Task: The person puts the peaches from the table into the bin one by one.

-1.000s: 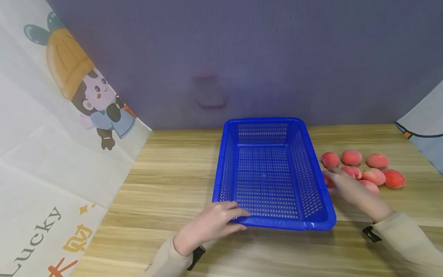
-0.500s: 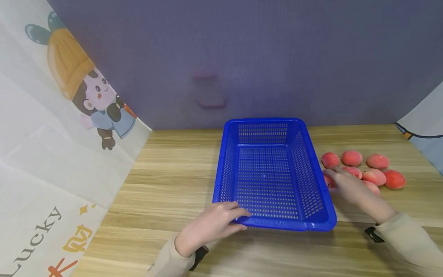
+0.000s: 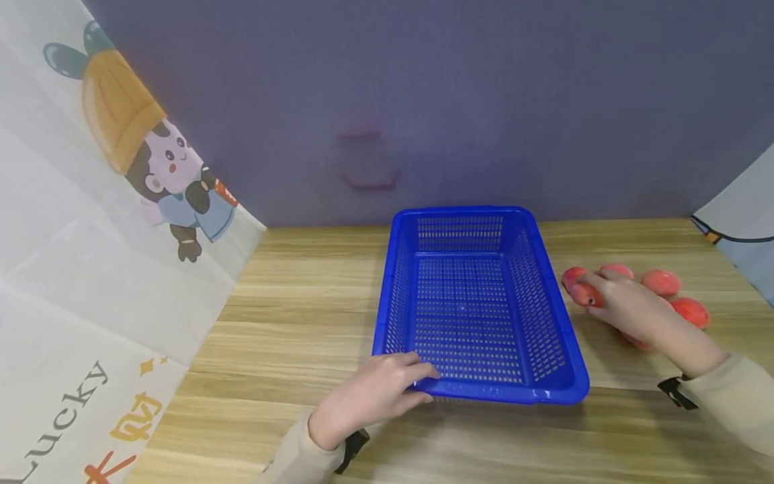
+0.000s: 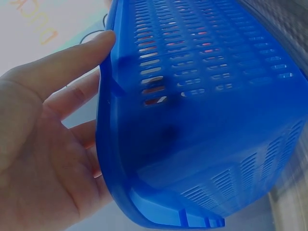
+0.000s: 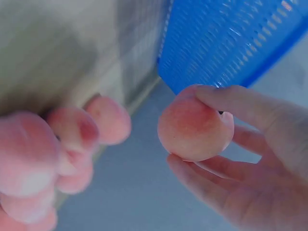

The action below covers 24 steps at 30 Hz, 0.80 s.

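A blue perforated plastic basket stands empty in the middle of the wooden table. My left hand holds its near left rim, thumb over the edge and fingers under it. My right hand grips a pink-red peach, lifted just above the table to the right of the basket. Several more peaches lie in a cluster behind and beside that hand, partly hidden by it.
A purple wall backs the table. A printed cartoon banner slants along the left side and another panel closes the right. Bare wood stretches left of the basket.
My right hand has closed round one peach at the basket's side and raised it off the table, moving slightly back. The left hand and basket have stayed put.
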Available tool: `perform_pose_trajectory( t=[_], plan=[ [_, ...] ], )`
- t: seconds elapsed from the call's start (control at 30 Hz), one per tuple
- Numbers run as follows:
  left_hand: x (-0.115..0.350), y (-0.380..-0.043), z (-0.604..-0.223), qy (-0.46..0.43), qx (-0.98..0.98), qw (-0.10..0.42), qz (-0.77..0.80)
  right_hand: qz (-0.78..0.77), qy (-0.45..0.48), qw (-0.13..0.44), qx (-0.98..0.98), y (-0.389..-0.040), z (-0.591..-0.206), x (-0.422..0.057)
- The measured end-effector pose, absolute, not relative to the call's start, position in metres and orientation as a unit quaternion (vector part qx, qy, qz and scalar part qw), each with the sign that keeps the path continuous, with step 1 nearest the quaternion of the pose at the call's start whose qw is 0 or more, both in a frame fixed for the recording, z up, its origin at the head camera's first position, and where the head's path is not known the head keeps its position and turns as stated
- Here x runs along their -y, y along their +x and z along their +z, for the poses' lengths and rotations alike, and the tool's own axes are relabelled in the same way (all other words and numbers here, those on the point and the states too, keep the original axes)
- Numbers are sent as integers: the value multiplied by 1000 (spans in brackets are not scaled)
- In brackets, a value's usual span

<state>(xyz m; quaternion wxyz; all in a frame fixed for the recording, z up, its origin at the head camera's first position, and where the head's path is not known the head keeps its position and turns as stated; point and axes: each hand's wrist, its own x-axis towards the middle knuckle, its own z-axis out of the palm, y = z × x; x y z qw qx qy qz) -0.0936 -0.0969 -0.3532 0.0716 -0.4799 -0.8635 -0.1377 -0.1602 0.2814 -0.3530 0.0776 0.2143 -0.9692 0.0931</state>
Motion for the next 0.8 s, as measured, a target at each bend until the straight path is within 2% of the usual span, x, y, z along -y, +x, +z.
perform_pose_trajectory(
  t=[0.13,0.37,0.6,0.8],
  plan=[
    [96,-93,-352,-475,867,61,-136,88,216,91,968,-167,-340,-281],
    [94,-91,-348,-457,880,33,-125,88,251,149,952,-180,-321,-281],
    [92,-91,-346,-449,885,24,-117,60,216,76,972,-192,-291,-271],
    [90,-89,-345,-440,892,26,-101,56,237,86,966,-204,-275,-257]
  ],
)
